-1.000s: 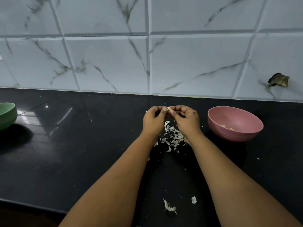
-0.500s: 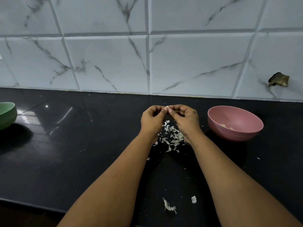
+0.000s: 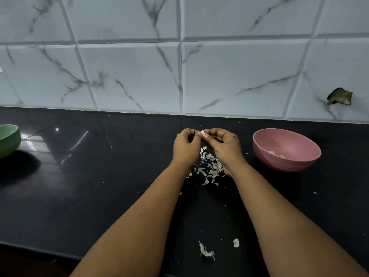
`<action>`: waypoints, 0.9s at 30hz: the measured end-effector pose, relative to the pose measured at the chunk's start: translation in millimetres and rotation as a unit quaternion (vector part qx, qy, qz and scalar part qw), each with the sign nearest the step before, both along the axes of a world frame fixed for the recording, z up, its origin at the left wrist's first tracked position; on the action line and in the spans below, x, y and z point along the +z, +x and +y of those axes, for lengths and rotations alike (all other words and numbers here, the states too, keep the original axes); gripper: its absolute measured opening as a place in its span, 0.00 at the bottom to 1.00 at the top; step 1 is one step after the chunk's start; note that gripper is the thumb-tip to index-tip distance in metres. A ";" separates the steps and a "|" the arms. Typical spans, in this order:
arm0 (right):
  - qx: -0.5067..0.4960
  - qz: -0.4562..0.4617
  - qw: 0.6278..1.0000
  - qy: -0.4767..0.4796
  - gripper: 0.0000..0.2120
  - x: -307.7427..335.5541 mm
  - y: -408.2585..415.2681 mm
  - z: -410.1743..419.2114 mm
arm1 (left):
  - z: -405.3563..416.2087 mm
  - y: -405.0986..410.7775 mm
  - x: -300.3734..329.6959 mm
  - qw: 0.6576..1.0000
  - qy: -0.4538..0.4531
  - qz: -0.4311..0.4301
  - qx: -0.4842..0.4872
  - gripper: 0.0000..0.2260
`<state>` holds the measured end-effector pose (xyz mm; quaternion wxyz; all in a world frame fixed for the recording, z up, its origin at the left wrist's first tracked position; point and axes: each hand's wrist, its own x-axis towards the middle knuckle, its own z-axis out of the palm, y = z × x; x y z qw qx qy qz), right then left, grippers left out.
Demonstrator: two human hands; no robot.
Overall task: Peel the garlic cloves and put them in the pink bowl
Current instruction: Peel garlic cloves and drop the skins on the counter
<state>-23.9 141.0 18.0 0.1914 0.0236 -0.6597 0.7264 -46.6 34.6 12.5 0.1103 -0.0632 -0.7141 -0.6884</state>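
Marble-veined wall tiles (image 3: 129, 76) are running behind a glossy black table (image 3: 79, 186), and both forearms are reaching out over it. Up at the far end of the reach, the left hand (image 3: 186, 147) and the right hand (image 3: 224, 145) are meeting fingertip to fingertip, and one pale garlic clove (image 3: 202, 133) is sitting right between them, raised off the table. Both grips are curling closed on it: left fingertips are pinching one side, right thumb and forefinger are pinching the other. Only a small pale bit of the clove is showing; the rest is hiding behind the fingers.

Directly beneath the hands, a scatter of papery skins (image 3: 209, 166) is lying on the table, too many flakes to count. Two loose scraps (image 3: 206, 251) are lying nearer the camera, between the forearms. One pink bowl (image 3: 299, 158) is standing near the right hand, apart from it, with a few pale pieces showing inside; how many, I cannot tell. One green bowl (image 3: 9, 140) is sitting well apart at the left edge, half cut off. On the wall at far right, a small dark metal fitting (image 3: 340, 96) is sticking out.
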 end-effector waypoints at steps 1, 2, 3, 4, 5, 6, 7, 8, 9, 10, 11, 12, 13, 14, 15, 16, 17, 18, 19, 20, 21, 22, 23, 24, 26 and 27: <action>0.004 0.000 1.000 -0.006 0.05 0.2 0.0 -0.3 | -0.3 0.3 0.1 1.000 -0.017 0.007 0.002 0.06; 0.011 -0.002 1.000 -0.015 0.05 0.5 0.3 -0.5 | -0.5 0.3 -0.1 0.999 -0.032 0.014 0.002 0.07; 0.017 -0.005 1.000 -0.024 0.04 0.4 0.4 -0.4 | -0.6 1.3 0.7 0.999 -0.044 0.019 0.002 0.07; 0.022 -0.008 0.999 -0.033 0.05 0.4 0.5 -0.3 | -0.5 1.9 1.1 0.998 -0.052 0.024 0.001 0.07; 0.027 -0.011 0.999 -0.041 0.05 0.1 0.4 -0.3 | -0.4 2.8 1.9 0.998 -0.061 0.028 0.001 0.07; 0.031 -0.012 0.998 -0.049 0.05 0.0 0.3 -0.8 | -0.3 2.8 2.0 0.997 -0.071 0.032 0.003 0.07; 0.037 -0.012 0.998 -0.054 0.06 0.0 0.2 -1.2 | -0.2 3.0 2.8 0.996 -0.085 0.036 0.006 0.07; 0.046 -0.010 0.997 -0.059 0.07 -0.1 -0.2 -1.9 | -0.1 2.1 2.7 0.995 -0.098 0.037 0.007 0.06; 0.056 -0.009 0.996 -0.063 0.08 -0.4 -0.6 -2.3 | 0.2 1.8 3.1 0.993 -0.109 0.039 0.006 0.06; 0.066 -0.011 0.995 -0.067 0.08 -0.7 -1.0 -2.6 | 0.5 0.8 2.5 0.992 -0.117 0.040 0.003 0.06; 0.074 -0.014 0.994 -0.073 0.08 -0.9 -1.2 -2.5 | 0.8 0.6 2.6 0.992 -0.123 0.041 -0.002 0.07; 0.080 -0.019 0.993 -0.080 0.08 -0.5 -0.8 -2.6 | 1.3 0.4 2.8 0.991 -0.128 0.042 -0.006 0.07; 0.086 -0.024 0.992 -0.089 0.07 0.1 -0.3 -2.5 | 1.6 1.2 3.9 0.991 -0.130 0.041 -0.010 0.07; 0.092 -0.028 0.990 -0.101 0.07 0.9 0.6 -2.6 | 2.1 1.4 4.0 0.992 -0.123 0.034 -0.016 0.08; 0.098 -0.030 0.988 -0.112 0.08 1.6 1.4 -2.7 | 2.4 1.7 4.1 0.994 -0.106 0.020 -0.024 0.09; 0.104 -0.033 0.987 -0.122 0.08 2.4 2.2 -2.8 | 2.8 2.3 4.2 0.996 -0.082 0.001 -0.034 0.10; 0.110 -0.036 0.985 -0.128 0.08 3.2 2.9 -3.1 | 2.7 4.0 5.1 0.997 -0.056 -0.018 -0.043 0.11; 0.115 -0.039 0.984 -0.132 0.08 4.0 3.4 -3.6 | 2.4 5.2 5.4 0.998 -0.032 -0.034 -0.048 0.12; 0.119 -0.043 0.983 -0.134 0.08 4.5 3.6 -4.0 | 1.9 6.7 6.4 0.998 -0.015 -0.042 -0.050 0.12; 0.122 -0.047 0.982 -0.136 0.08 4.9 3.7 -4.3 | 1.0 7.6 7.3 0.998 -0.006 -0.044 -0.045 0.12; 0.123 -0.051 0.981 -0.140 0.09 5.4 3.8 -4.2 | 0.0 8.7 8.6 0.998 -0.004 -0.043 -0.038 0.11; 0.125 -0.054 0.980 -0.143 0.09 5.9 4.0 -3.8 | -0.8 9.2 9.6 0.999 -0.009 -0.040 -0.030 0.12; 0.127 -0.056 0.980 -0.145 0.09 6.2 4.0 -3.1 | -1.4 8.9 10.4 0.999 -0.017 -0.035 -0.026 0.12; 0.132 -0.058 0.979 -0.148 0.08 6.4 4.1 -2.2 | -2.0 8.5 10.7 0.999 -0.027 -0.030 -0.026 0.12; 0.138 -0.059 0.977 -0.151 0.06 6.0 4.6 -1.1 | -2.7 8.4 10.5 0.998 -0.045 -0.022 -0.028 0.12; 0.137 -0.057 0.978 -0.147 0.06 5.5 4.9 -0.7 | -2.8 8.3 10.3 0.998 -0.052 -0.018 -0.028 0.12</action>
